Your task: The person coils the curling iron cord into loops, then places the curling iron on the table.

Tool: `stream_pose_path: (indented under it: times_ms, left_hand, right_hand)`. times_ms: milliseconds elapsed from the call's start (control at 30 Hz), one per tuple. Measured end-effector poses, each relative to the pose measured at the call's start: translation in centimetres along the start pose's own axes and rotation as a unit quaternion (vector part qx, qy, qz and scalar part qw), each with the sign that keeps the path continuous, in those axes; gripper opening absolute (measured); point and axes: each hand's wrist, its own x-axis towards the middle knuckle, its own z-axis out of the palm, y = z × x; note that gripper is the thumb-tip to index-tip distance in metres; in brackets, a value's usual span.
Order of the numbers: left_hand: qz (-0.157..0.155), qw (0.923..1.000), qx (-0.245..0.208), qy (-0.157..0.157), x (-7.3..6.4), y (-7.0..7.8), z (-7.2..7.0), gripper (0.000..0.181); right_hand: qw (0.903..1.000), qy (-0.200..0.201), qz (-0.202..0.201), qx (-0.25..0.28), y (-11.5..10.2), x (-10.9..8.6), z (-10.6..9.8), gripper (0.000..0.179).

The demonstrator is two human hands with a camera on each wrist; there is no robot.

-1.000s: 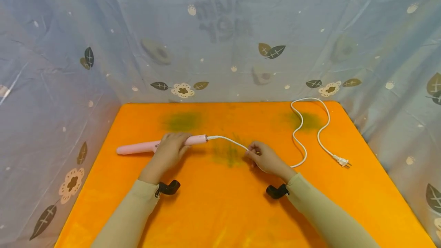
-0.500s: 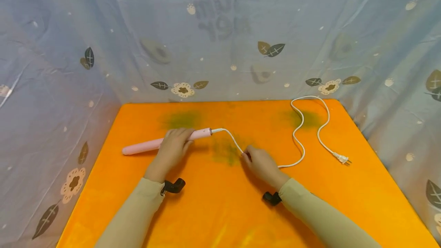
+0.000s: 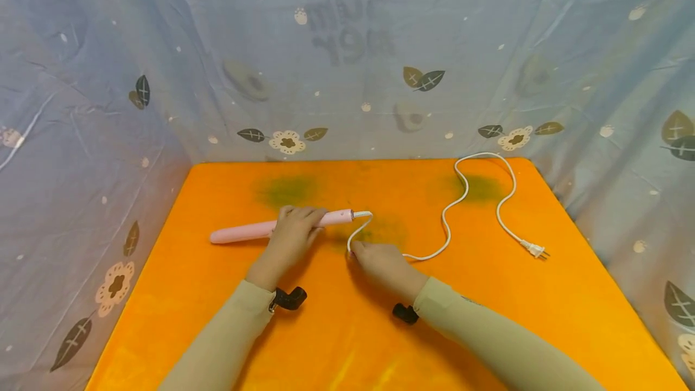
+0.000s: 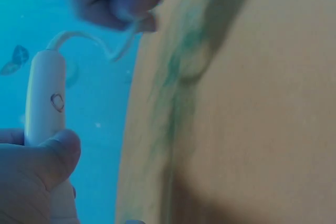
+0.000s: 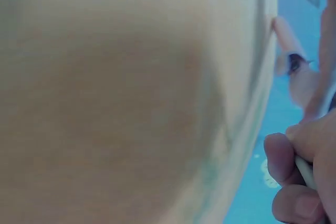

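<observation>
A pink curling iron (image 3: 244, 232) lies across my left hand (image 3: 293, 234), which grips it around the handle. Its barrel points left, and the cord end points right. In the left wrist view, the thumb presses along the handle (image 4: 46, 87), below a small ring-shaped mark. My right hand (image 3: 388, 267) pinches the white cord (image 3: 447, 222) a short way from the handle, leaving a small bent loop between the two hands. The right wrist view shows the cord (image 5: 305, 172) running between thumb and curled fingers. My palms hide part of the handle and cord.
The orange tabletop (image 3: 336, 330) has greenish stains. More cord winds to the back right and ends in a two-pin plug (image 3: 536, 250) on the right side. A patterned pale curtain (image 3: 347, 95) encloses the table at the back and both sides.
My left hand has shifted right with the curling iron. My right hand has moved left and nearer me with the cord, so the stretch by the handle now bends sharply.
</observation>
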Motion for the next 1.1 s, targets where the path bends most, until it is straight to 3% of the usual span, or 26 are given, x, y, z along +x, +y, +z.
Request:
stream_pose_path:
  times_ms: [267,433,633,767,867,1033,1100]
  left_hand:
    - [0.037,0.9990,-0.018,-0.017,-0.2,0.8,1.2,0.038]
    - [0.073,0.9967,-0.023,-0.025,-0.5,1.2,1.6,0.034]
    - [0.103,0.9938,-0.019,-0.037,-0.9,1.6,1.7,0.033]
    - [0.129,0.9908,-0.037,-0.018,-1.0,2.0,1.7,0.035]
    - [0.146,0.9882,-0.047,0.003,-1.1,2.2,1.8,0.038]
    - [0.151,0.9861,-0.049,0.050,-0.9,2.3,2.1,0.041]
    - [0.146,0.9861,-0.046,0.065,-0.7,2.3,2.1,0.042]
  right_hand:
    - [0.9963,0.035,-0.076,-0.023,0.1,1.0,-2.4,0.010]
    - [0.9946,0.046,-0.091,-0.023,1.4,1.6,-3.5,0.014]
    - [0.9922,0.044,-0.097,0.065,3.4,2.0,-4.3,0.005]
    - [0.9884,0.007,-0.039,0.147,5.1,2.0,-4.6,0.004]
    - [0.9712,-0.015,0.039,0.235,6.2,2.0,-4.6,0.014]
    - [0.9138,-0.012,0.160,0.373,7.7,1.5,-3.6,0.021]
    - [0.8994,0.000,0.186,0.395,8.2,1.1,-3.1,0.023]
